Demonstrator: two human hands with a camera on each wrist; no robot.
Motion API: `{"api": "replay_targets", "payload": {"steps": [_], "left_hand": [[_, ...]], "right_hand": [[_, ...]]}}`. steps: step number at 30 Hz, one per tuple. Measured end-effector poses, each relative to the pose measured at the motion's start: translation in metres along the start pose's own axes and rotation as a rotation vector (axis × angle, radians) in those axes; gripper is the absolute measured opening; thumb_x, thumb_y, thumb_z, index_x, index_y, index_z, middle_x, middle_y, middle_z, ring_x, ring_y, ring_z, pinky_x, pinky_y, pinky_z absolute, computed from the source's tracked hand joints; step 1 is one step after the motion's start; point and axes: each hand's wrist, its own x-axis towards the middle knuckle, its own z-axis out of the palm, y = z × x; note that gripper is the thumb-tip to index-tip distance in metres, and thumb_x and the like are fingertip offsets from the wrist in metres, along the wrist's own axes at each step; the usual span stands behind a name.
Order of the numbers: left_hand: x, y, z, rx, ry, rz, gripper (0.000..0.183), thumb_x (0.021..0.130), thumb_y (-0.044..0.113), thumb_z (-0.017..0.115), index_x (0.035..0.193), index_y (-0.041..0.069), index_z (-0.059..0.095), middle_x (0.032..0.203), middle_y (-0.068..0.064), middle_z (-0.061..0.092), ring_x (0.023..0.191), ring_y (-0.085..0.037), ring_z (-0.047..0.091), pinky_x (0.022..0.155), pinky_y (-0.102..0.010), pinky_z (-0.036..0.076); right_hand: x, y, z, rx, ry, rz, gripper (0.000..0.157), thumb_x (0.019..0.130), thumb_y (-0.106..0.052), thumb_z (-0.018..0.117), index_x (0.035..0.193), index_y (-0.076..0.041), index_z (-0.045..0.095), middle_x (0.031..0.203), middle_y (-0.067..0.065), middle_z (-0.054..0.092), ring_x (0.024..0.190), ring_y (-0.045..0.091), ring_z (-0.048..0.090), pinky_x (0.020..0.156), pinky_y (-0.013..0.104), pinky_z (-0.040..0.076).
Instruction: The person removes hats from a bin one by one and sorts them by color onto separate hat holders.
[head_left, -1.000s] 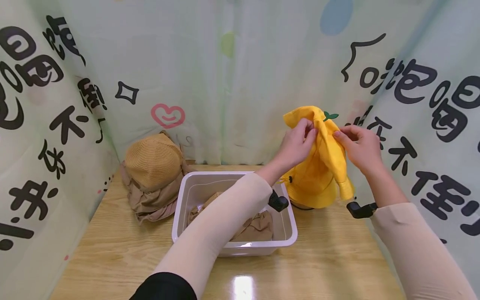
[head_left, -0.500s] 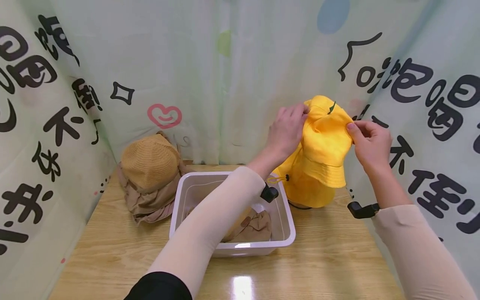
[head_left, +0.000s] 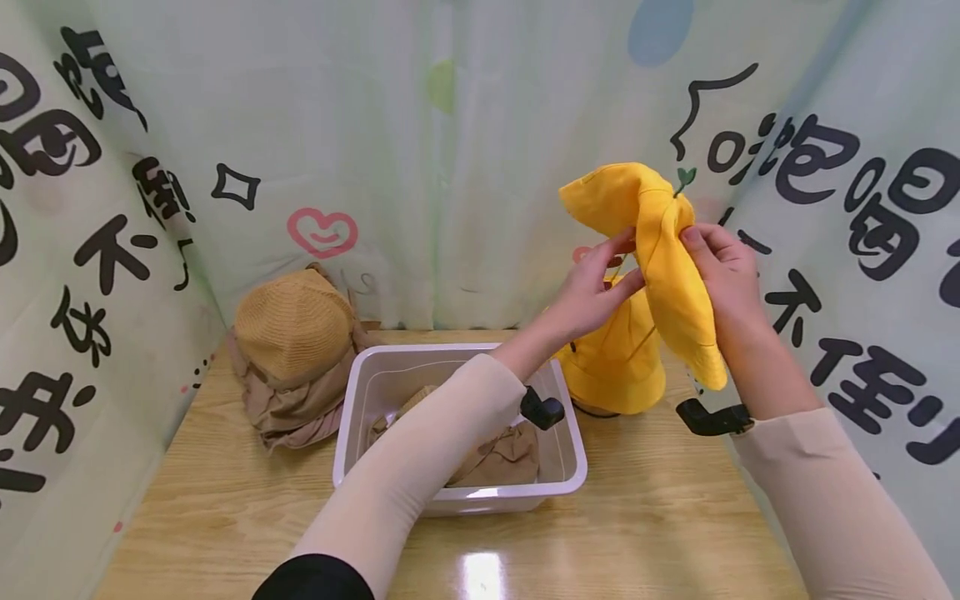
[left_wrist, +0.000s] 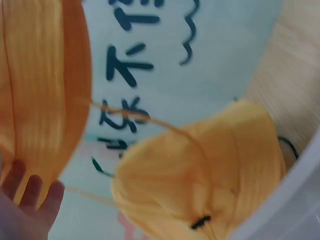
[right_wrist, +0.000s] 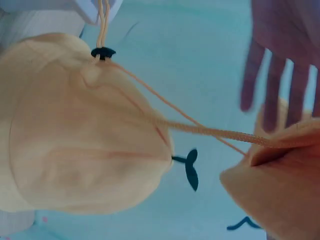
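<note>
Pale green curtains [head_left: 510,100] printed with black Chinese characters [head_left: 793,293], 不 and 倒 legible, enclosed a wood-grain table [head_left: 615,533].

Above the table's right side, the right hand [head_left: 727,271] gripped a yellow cloth bucket hat [head_left: 667,258] between thumb and fingers; the left hand [head_left: 588,290], fingers nearly straight and spread from the thumb, touched its brim. Its thin yellow cord [right_wrist: 205,131] ran to a black toggle [right_wrist: 103,53]. Below, a second yellow cloth hat [head_left: 618,367] stood beside a pale rectangular plastic basin [head_left: 525,491] holding brown fabric [head_left: 502,460]; a tan woven hat [head_left: 292,325] sat at left.
</note>
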Motion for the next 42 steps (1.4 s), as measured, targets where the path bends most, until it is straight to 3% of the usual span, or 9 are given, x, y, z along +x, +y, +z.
{"api": "replay_targets", "payload": {"steps": [3, 6, 9, 11, 17, 22, 31, 36, 42], "left_hand": [[0.003, 0.011, 0.003, -0.048, 0.092, -0.030, 0.052, 0.099, 0.027, 0.062, 0.147, 0.011, 0.047, 0.137, -0.003, 0.058, 0.115, -0.011, 0.058, 0.089, -0.012, 0.047], [0.005, 0.016, 0.004, -0.017, 0.166, -0.060, 0.040, 0.099, 0.027, 0.064, 0.134, 0.010, 0.059, 0.121, -0.002, 0.066, 0.102, -0.008, 0.063, 0.082, -0.009, 0.048], [0.007, 0.016, 0.001, 0.035, 0.197, -0.069, 0.028, 0.098, 0.026, 0.065, 0.120, 0.010, 0.066, 0.108, 0.000, 0.070, 0.093, -0.005, 0.064, 0.080, -0.008, 0.047], [0.010, 0.016, -0.005, 0.082, 0.203, -0.062, 0.023, 0.097, 0.028, 0.065, 0.112, 0.011, 0.068, 0.103, 0.002, 0.071, 0.089, -0.004, 0.063, 0.077, -0.008, 0.047], [0.020, 0.012, -0.031, 0.282, 0.238, -0.027, 0.018, 0.096, 0.033, 0.065, 0.100, 0.016, 0.068, 0.098, 0.005, 0.067, 0.090, -0.006, 0.061, 0.077, -0.012, 0.044], [0.024, 0.002, -0.047, 0.439, 0.248, -0.044, 0.019, 0.097, 0.036, 0.063, 0.101, 0.019, 0.070, 0.103, 0.006, 0.065, 0.096, -0.011, 0.058, 0.079, -0.020, 0.045], [0.018, -0.023, -0.048, 0.471, 0.244, -0.112, 0.018, 0.099, 0.034, 0.060, 0.103, 0.020, 0.070, 0.100, 0.005, 0.062, 0.095, -0.013, 0.055, 0.080, -0.025, 0.046], [0.013, -0.038, -0.041, 0.472, 0.226, -0.126, 0.019, 0.099, 0.032, 0.060, 0.104, 0.018, 0.072, 0.098, 0.003, 0.063, 0.093, -0.014, 0.056, 0.081, -0.027, 0.046], [0.007, -0.052, -0.032, 0.456, 0.210, -0.073, 0.015, 0.100, 0.024, 0.061, 0.105, 0.014, 0.071, 0.101, 0.000, 0.064, 0.095, -0.015, 0.059, 0.087, -0.025, 0.046]], "right_hand": [[-0.001, 0.000, 0.009, 0.011, -0.053, 0.017, 0.026, 0.092, -0.030, 0.067, 0.108, -0.010, 0.071, 0.099, 0.002, 0.061, 0.081, 0.010, 0.063, 0.072, 0.016, 0.054], [-0.001, 0.001, 0.013, -0.036, -0.074, 0.026, 0.030, 0.092, -0.033, 0.067, 0.112, -0.012, 0.071, 0.101, 0.001, 0.061, 0.086, 0.012, 0.060, 0.074, 0.015, 0.054], [-0.001, 0.000, 0.010, -0.057, -0.055, 0.000, 0.030, 0.092, -0.032, 0.067, 0.113, -0.010, 0.071, 0.101, 0.002, 0.062, 0.087, 0.013, 0.060, 0.074, 0.015, 0.054], [0.000, -0.001, 0.005, -0.034, -0.010, -0.033, 0.029, 0.092, -0.030, 0.069, 0.110, -0.007, 0.071, 0.099, 0.003, 0.061, 0.084, 0.014, 0.060, 0.073, 0.016, 0.055], [0.006, -0.009, -0.018, -0.046, 0.231, -0.098, 0.037, 0.084, -0.035, 0.075, 0.107, -0.007, 0.073, 0.096, 0.004, 0.059, 0.081, 0.015, 0.059, 0.072, 0.013, 0.053], [0.009, -0.003, -0.036, -0.159, 0.313, -0.100, 0.042, 0.083, -0.038, 0.074, 0.110, -0.006, 0.073, 0.097, 0.002, 0.058, 0.082, 0.015, 0.056, 0.073, 0.011, 0.051], [0.014, 0.036, -0.047, -0.551, 0.346, -0.089, 0.045, 0.092, -0.043, 0.063, 0.121, -0.010, 0.072, 0.094, -0.011, 0.061, 0.082, 0.007, 0.058, 0.077, 0.009, 0.049], [0.016, 0.052, -0.050, -0.597, 0.353, -0.055, 0.048, 0.093, -0.046, 0.061, 0.125, -0.011, 0.070, 0.093, -0.012, 0.060, 0.083, 0.008, 0.057, 0.077, 0.008, 0.048], [0.011, 0.062, -0.051, -0.654, 0.358, -0.063, 0.049, 0.095, -0.046, 0.061, 0.125, -0.009, 0.070, 0.094, -0.013, 0.057, 0.084, 0.006, 0.056, 0.076, 0.009, 0.048]]}}
